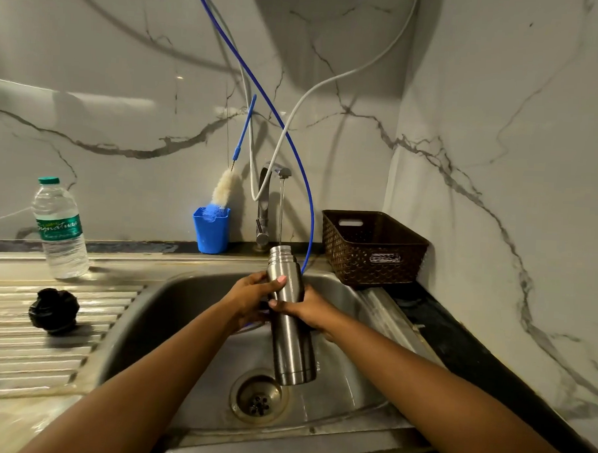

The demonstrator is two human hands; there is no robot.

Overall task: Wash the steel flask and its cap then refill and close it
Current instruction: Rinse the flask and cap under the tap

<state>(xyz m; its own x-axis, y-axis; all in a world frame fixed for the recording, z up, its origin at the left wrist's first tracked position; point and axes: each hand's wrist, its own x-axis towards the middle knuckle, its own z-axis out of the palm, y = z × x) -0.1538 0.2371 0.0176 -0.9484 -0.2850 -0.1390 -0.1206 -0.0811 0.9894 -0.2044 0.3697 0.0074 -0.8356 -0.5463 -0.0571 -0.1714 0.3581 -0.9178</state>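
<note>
Over the sink (171, 299), both hands — left hand (250, 294), right hand (309, 309) — gripped the uncapped steel flask (288, 315) under the running tap (275, 177); judging by this, rinsing — the cap (54, 311) waited.

Ribbed steel drainboard (18, 351) with black cap (54, 311) and plastic water bottle (60, 229)

The tall cylindrical brushed-steel flask (291, 332) is in the air above the stainless sink basin (170, 309), nearly upright and leaning slightly, uncapped, with its threaded mouth uppermost. The black round ribbed cap (54, 311) lies well apart, left of the basin, on its ridged drainer.
</note>
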